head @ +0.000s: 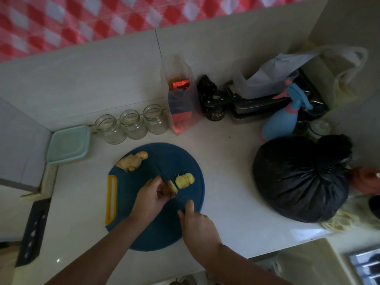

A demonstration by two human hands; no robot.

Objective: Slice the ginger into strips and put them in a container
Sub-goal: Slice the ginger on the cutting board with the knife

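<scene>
Hard to make out: the knife [164,177] is dark against the dark board [144,239], so its blade edge is hard to trace, and its handle is buried in the right hand.
Cut off: a brownish shape [366,179] at the right edge, past the bag, is cropped by the frame; I cannot tell what it is.
Left hand [152,196]: reaches in from below with fingers curled down, pinching a ginger piece [172,187] onto the board, right against the blade.
Right hand [197,221]: fingers wrap round the knife handle, with the forefinger stretched forward along the top.
Ginger chunk [131,161]: knobbly and pale tan, lying at the board's far left side, well apart from the hands.
Ginger slices [185,180]: flat and bright yellow, just right of the blade.
Board: round, dark blue, with a yellow-rimmed handle slot on its left.
Tub [68,144]: square, pale green plastic with rounded corners, in the back left corner of the white counter [226,182], apart from the board.
Jars [133,124]: three, clear glass with open mouths, in a row beyond the board.
Bag [300,177]: black plastic, bulging, crinkled and gathered at the top, to the right of the board.
</scene>
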